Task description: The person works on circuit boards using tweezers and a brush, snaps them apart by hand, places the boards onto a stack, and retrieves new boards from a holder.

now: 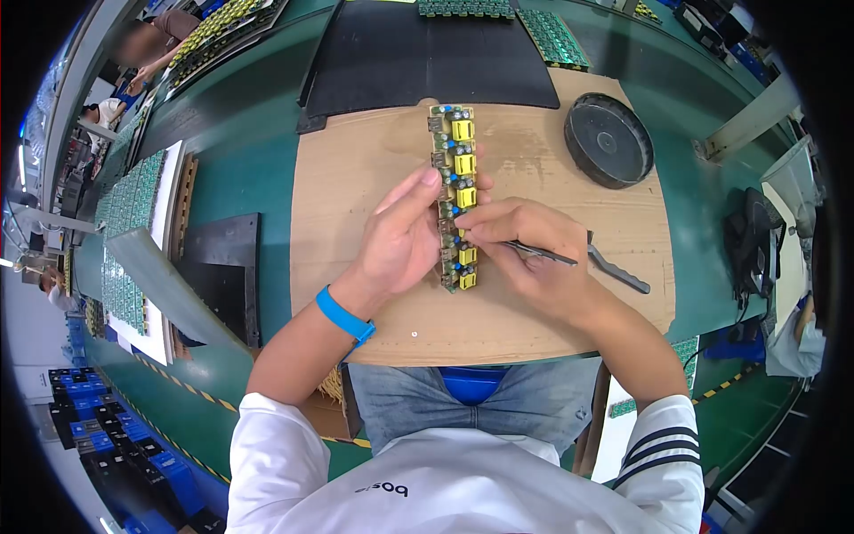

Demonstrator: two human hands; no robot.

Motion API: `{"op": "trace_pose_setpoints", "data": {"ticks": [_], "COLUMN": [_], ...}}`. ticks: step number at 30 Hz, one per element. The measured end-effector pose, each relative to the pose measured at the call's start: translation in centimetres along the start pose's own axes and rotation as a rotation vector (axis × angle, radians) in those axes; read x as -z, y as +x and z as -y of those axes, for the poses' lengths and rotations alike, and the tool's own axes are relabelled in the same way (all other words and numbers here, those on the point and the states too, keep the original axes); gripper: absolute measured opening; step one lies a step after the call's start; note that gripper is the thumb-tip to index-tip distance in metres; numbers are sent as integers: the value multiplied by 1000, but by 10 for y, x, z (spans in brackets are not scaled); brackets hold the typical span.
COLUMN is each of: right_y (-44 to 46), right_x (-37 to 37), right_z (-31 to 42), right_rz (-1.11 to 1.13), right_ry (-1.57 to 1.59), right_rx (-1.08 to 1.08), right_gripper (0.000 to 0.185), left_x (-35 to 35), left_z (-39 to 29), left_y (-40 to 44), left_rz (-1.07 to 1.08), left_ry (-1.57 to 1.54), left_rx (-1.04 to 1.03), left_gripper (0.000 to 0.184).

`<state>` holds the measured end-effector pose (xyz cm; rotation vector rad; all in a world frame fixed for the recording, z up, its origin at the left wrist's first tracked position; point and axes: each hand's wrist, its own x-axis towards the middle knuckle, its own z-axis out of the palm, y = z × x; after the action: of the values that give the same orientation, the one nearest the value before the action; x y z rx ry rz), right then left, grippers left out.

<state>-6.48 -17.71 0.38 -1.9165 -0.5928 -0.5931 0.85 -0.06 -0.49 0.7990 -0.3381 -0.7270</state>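
Holding the circuit strip (463, 165), the left hand (400, 233) partly hides — the right hand (531, 240) pinches a tool (553, 255), tip unclear.

Dark lettering (382, 489) on the white shirt (498, 485) seems to read "bosie", its last letters unclear.

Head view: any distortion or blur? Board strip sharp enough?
Head view overall: fisheye, black corners, cardboard bowed along its lower edge; head view centre: board strip fairly sharp, finest parts too small to read; head view upper left: co-worker's head blurred.
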Motion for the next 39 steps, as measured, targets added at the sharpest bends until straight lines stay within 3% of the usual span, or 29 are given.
{"op": "trace_pose_setpoints", "data": {"ticks": [13, 20, 28, 39], "right_y": [-1, -1, 1, 3], "right_x": [5, 4, 6, 7], "right_z": [0, 0, -5, 0], "right_rz": [-69, -212, 44, 55], "right_ry": [171, 196, 35, 23], "right_rx": [-80, -35, -28, -55], "right_gripper": [18, 20, 21, 17], "left_x": [6, 6, 2, 3], "left_z": [-5, -7, -7, -7], "left_y": [3, 2, 3, 2], "left_rz": [-17, -206, -202, -212], "left_ry": [-59, 176, 139, 143], "left_rx": [-10, -43, -59, -50], "left_gripper": [45, 33, 31, 30]}}
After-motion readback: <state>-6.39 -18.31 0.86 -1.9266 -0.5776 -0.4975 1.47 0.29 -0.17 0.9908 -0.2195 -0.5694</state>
